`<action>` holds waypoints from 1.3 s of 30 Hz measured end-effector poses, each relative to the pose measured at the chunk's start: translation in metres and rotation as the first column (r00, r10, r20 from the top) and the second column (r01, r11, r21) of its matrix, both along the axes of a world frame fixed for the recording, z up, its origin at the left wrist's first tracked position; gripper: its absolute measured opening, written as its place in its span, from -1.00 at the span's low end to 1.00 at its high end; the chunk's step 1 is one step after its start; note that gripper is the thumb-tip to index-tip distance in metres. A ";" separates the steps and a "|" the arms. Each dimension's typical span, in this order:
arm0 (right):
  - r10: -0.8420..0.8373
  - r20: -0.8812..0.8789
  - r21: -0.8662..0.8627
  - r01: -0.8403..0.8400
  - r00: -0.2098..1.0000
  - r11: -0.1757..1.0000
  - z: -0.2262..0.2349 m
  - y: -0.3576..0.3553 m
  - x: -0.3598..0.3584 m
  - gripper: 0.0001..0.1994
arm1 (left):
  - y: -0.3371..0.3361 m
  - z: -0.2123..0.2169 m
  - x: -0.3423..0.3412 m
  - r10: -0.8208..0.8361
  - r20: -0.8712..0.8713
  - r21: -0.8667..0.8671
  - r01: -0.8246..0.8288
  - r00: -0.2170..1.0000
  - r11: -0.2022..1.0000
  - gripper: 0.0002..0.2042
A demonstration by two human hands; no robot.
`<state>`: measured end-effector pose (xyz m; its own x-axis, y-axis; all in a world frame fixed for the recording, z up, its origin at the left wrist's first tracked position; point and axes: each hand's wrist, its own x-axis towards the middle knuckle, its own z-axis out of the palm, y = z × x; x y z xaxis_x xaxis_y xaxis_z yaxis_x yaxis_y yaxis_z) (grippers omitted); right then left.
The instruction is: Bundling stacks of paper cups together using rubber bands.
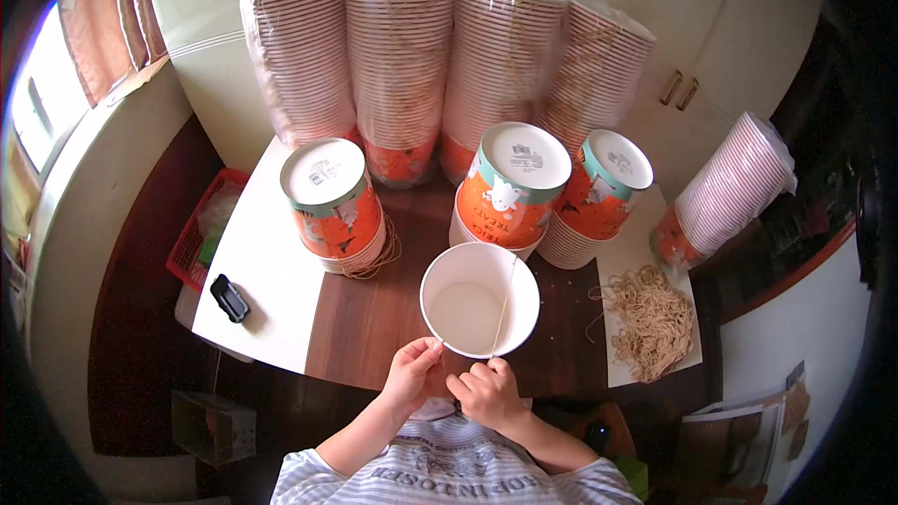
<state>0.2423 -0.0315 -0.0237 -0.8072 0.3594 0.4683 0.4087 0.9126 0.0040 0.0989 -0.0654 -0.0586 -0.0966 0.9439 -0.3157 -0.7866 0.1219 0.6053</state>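
Observation:
A white-lined paper bucket (440, 271) stands mouth up near the table's front edge, its inside showing. A thin tan cord (506, 304) runs from its far right rim across the opening to my right hand (488, 395). That hand is closed on the cord just outside the near rim. My left hand (416, 372) pinches thumb and finger together right at the rim's near left side. What lies between those fingertips is too small to make out. The two hands are a little apart.
Upside-down orange buckets stand stacked at left (325, 210), centre (514, 196) and right (599, 201). Tall bagged bucket stacks (402, 65) line the back; another stack (725, 187) leans at far right. A cord pile (650, 323) lies right, a black plastic object (229, 299) left.

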 end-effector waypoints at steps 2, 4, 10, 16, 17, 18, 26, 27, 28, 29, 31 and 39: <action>0.011 0.005 0.008 -0.011 1.000 1.000 0.001 0.002 0.001 -0.92 | 0.001 0.005 -0.003 -0.037 -0.005 -0.009 0.037 0.999 0.999 -0.90; 0.055 -0.018 0.011 -0.055 0.998 0.998 0.002 0.005 0.003 -0.97 | 0.002 0.007 -0.003 -0.075 -0.011 -0.017 0.075 0.997 0.997 -0.91; 0.011 0.026 0.009 -0.012 1.000 1.000 0.000 0.007 0.005 -0.94 | 0.012 -0.011 0.005 0.201 -0.591 0.170 -0.123 0.782 0.978 -0.92; 0.028 0.037 0.027 -0.029 0.999 0.999 -0.001 0.008 0.003 -0.92 | 0.013 -0.002 0.007 0.144 -0.584 0.119 -0.092 0.799 0.989 -0.89; 0.029 0.037 0.028 -0.030 0.999 0.999 -0.001 0.008 0.004 -0.92 | 0.012 0.003 0.007 0.086 -0.438 0.055 -0.069 0.895 0.996 -0.90; 0.030 0.059 0.037 -0.032 0.998 0.999 0.001 0.008 0.004 -0.92 | 0.012 0.006 0.006 0.032 -0.274 -0.003 -0.034 0.961 0.999 -0.91; 0.046 0.112 0.096 -0.056 0.993 0.994 -0.003 0.005 0.004 -0.90 | 0.011 0.028 0.010 -0.031 -0.015 -0.097 0.030 0.999 0.995 -0.88; 0.057 0.119 0.085 -0.068 0.991 0.994 -0.002 0.006 0.004 -0.91 | 0.011 0.027 0.010 -0.018 -0.013 -0.106 0.016 1.000 0.994 -0.87; 0.069 0.127 0.073 -0.079 0.989 0.994 -0.002 0.006 0.004 -0.91 | 0.011 0.026 0.011 -0.018 -0.013 -0.106 0.017 1.000 0.994 -0.87; 0.069 0.128 0.074 -0.079 0.989 0.994 -0.001 0.007 0.005 -0.91 | 0.013 0.024 0.011 -0.008 -0.024 -0.094 0.006 1.000 0.996 -0.87; 0.029 0.111 0.069 -0.037 0.993 0.997 -0.001 0.007 0.005 -0.90 | 0.015 0.020 0.012 0.000 -0.034 -0.084 -0.003 0.999 0.996 -0.86; -0.089 -0.098 0.079 0.097 0.991 0.992 0.021 0.014 0.024 -0.89 | 0.018 -0.002 -0.010 0.244 -0.656 0.192 -0.154 0.714 0.969 -0.91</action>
<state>0.2659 -0.0178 -0.0031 -0.7230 0.3870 0.5723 0.4936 0.8689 0.0359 0.0890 -0.0470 -0.0610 -0.4297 0.9029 0.0145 -0.1676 -0.0956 0.9812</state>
